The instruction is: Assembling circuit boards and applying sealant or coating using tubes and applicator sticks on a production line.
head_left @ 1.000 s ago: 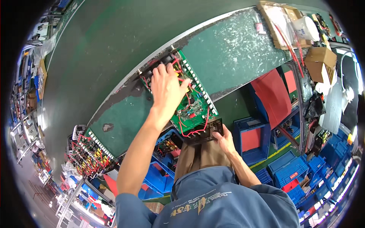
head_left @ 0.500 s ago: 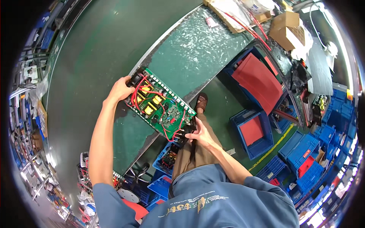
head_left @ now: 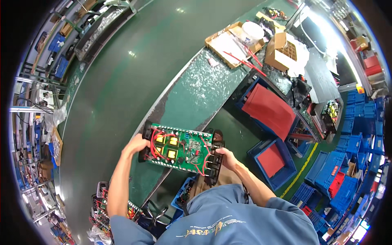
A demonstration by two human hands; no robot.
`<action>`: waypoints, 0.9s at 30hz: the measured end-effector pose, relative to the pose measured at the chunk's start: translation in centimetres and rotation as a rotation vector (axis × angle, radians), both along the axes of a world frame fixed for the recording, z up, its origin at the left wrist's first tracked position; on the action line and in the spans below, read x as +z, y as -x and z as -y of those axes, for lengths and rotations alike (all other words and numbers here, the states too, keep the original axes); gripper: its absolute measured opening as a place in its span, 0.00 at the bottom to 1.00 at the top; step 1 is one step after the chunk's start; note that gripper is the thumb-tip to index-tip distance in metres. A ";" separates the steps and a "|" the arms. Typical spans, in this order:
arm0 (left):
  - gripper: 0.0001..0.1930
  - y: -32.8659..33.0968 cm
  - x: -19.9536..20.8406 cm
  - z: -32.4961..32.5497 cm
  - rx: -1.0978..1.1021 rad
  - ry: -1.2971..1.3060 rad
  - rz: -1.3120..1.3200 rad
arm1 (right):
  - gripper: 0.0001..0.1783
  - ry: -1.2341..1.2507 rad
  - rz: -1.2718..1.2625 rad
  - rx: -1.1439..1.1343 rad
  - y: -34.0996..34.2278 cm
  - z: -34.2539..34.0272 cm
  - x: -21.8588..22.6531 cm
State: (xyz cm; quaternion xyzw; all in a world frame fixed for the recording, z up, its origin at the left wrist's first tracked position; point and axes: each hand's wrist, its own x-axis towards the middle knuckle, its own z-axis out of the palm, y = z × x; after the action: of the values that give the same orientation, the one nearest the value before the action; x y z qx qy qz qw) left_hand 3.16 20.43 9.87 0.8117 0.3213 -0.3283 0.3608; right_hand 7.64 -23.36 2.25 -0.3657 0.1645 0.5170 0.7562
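Note:
I hold a green circuit board (head_left: 190, 143) level between my two hands. Yellow-wrapped transformers (head_left: 173, 141) and looping red wires sit on its left half, and a row of white terminals runs along its far edge. My left hand (head_left: 138, 145) grips the black end piece at the board's left end. At the other end, my right hand (head_left: 228, 158) is closed on a black slotted end panel (head_left: 215, 163), thumb on top. Fingers beneath both ends are hidden.
A green worktable (head_left: 183, 96) lies beneath and beyond the board. At its far end stand a tray (head_left: 222, 45), a white bucket (head_left: 252, 33) and a cardboard box (head_left: 281, 53). Blue crates (head_left: 271, 163) with red sheets are on the right; more boards (head_left: 132, 210) lie at lower left.
The board has turned counterclockwise from a slant to nearly level, its right end swinging away from me. Both hands kept their grip. The whole view has shifted too.

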 end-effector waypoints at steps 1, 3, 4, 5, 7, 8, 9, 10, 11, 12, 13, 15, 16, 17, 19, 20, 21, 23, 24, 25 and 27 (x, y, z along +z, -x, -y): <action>0.16 1.6 -0.2 0.0 0.019 0.045 0.117 | 0.18 0.003 0.063 0.027 -0.5 -0.1 0.6; 0.15 4.4 -0.5 -0.5 0.113 0.091 0.139 | 0.16 0.027 0.176 0.097 -1.7 -0.9 1.4; 0.15 5.4 -0.9 -0.2 0.199 0.165 0.192 | 0.16 0.071 0.219 0.143 -2.3 -1.1 2.1; 0.15 6.4 -1.2 0.0 0.287 0.239 0.244 | 0.16 0.114 0.259 0.192 -3.0 -1.5 2.6; 0.16 6.4 0.2 1.5 0.375 0.208 0.341 | 0.16 0.220 0.374 0.218 -5.5 -1.7 3.9; 0.17 6.5 1.0 2.1 0.415 0.169 0.387 | 0.17 0.260 0.441 0.275 -7.4 -1.7 3.9; 0.19 4.8 3.0 3.7 0.440 0.219 0.454 | 0.18 0.243 0.594 0.153 -9.3 -1.3 1.9; 0.19 5.2 4.1 4.1 0.490 0.247 0.519 | 0.19 0.246 0.530 0.264 -11.3 -1.6 3.5; 0.19 5.1 5.0 4.6 0.529 0.280 0.585 | 0.17 0.253 0.481 0.319 -13.4 -2.0 4.6; 0.21 3.9 6.2 5.7 0.555 0.271 0.694 | 0.17 0.197 0.621 0.254 -15.2 -2.3 4.1; 0.24 3.7 7.4 6.5 0.572 0.177 0.758 | 0.18 0.264 0.555 0.301 -16.6 -3.0 5.7; 0.31 2.4 9.7 8.4 0.673 0.086 0.820 | 0.31 0.418 0.851 0.381 -18.5 -4.3 9.3; 0.32 1.4 10.2 9.0 0.693 0.012 0.895 | 0.37 0.449 0.979 0.349 -19.1 -4.6 9.4; 0.33 0.7 10.5 9.7 0.708 -0.059 0.970 | 0.44 0.451 0.990 0.345 -19.8 -4.9 8.4; 0.33 -0.6 11.3 11.4 0.720 -0.130 1.100 | 0.50 0.489 0.868 0.370 -20.7 -5.4 6.6; 0.33 -0.4 11.3 12.0 0.676 -0.231 1.167 | 0.48 0.465 0.667 0.348 -20.1 -6.1 7.1; 0.34 -1.0 11.7 12.8 0.558 -0.361 1.138 | 0.44 0.412 0.590 0.354 -20.5 -5.8 4.6; 0.36 -2.3 12.9 15.3 0.428 -0.562 1.067 | 0.49 0.383 0.547 0.385 -20.4 -6.1 3.7; 0.36 -2.9 12.7 16.0 0.393 -0.610 1.062 | 0.43 0.394 0.589 0.310 -21.0 -5.4 2.4; 0.36 -3.5 13.4 16.5 0.381 -0.568 1.074 | 0.38 0.411 0.622 0.234 -21.6 -4.5 1.2; 0.36 -4.2 13.5 17.2 0.400 -0.577 1.063 | 0.26 0.486 0.542 -0.039 -25.8 -2.0 -0.3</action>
State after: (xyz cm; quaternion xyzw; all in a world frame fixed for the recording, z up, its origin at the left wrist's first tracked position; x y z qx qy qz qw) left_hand 7.38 3.20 23.32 0.8526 0.3193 0.2930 0.2921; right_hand 33.41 -21.34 1.92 -0.6553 0.0831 0.3327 0.6731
